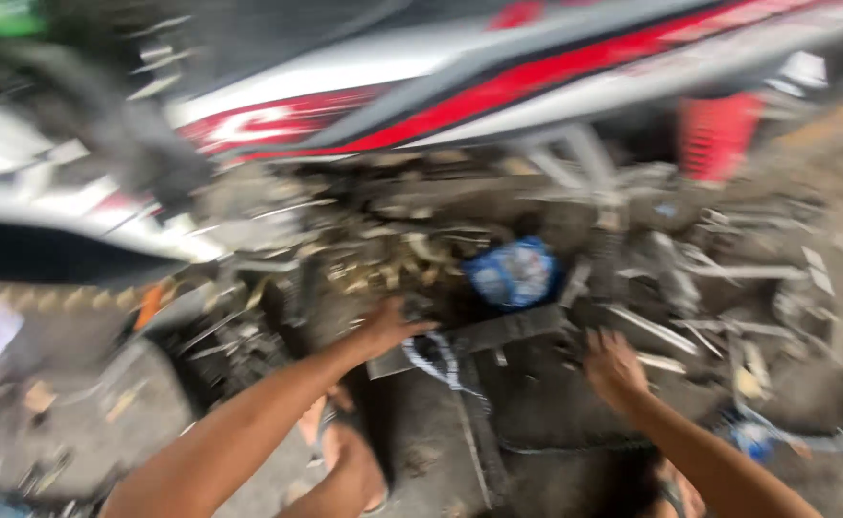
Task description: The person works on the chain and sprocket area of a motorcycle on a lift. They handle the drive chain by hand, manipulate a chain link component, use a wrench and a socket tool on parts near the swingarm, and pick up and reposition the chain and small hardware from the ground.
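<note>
1. While the view blurs, my left hand (388,326) reaches into the greasy underside of the motorcycle (498,82), touching a flat dark metal bar (498,331); whether its grip is closed I cannot tell.
2. My right hand (611,364) hovers just beside the bar's other end, fingers spread wide, holding nothing.
3. A blue crumpled rag (513,271) sits just above; a red spring (719,129) stands farther right.
4. I judge I'm locating the part; next calls for firm purchase.

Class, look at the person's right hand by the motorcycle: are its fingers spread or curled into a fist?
Spread. The right hand shows separate fingers fanned toward the grimy parts; blur hides whether it grips anything.
</note>
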